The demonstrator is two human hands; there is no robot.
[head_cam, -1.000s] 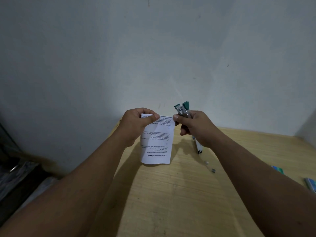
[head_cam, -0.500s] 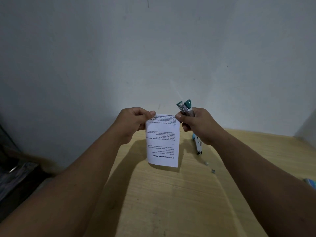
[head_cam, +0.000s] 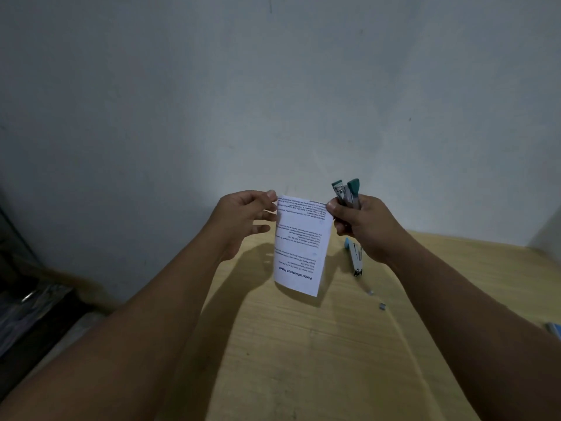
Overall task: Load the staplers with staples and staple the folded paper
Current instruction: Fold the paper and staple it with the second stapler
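Observation:
A folded paper [head_cam: 300, 247] with upside-down printed text hangs in the air above the wooden table [head_cam: 303, 360]. My left hand [head_cam: 243, 217] has thumb and forefinger at the paper's top-left corner, the lower fingers spread. My right hand [head_cam: 358, 223] grips a green stapler [head_cam: 347, 192] upright, jaws pointing up, and its thumb pinches the paper's top-right corner. A second stapler [head_cam: 354, 256], blue and white, lies on the table behind the right wrist.
Two small staple strips [head_cam: 382, 305] lie on the table right of the paper. A blue box [head_cam: 554, 329] shows at the right edge. A plain wall stands close behind. Dark clutter [head_cam: 27, 305] sits beyond the table's left edge.
The paper has shifted right and now hangs flat between both hands. My left fingers slid out to its top-left corner and loosened. The green stapler stayed in my right hand.

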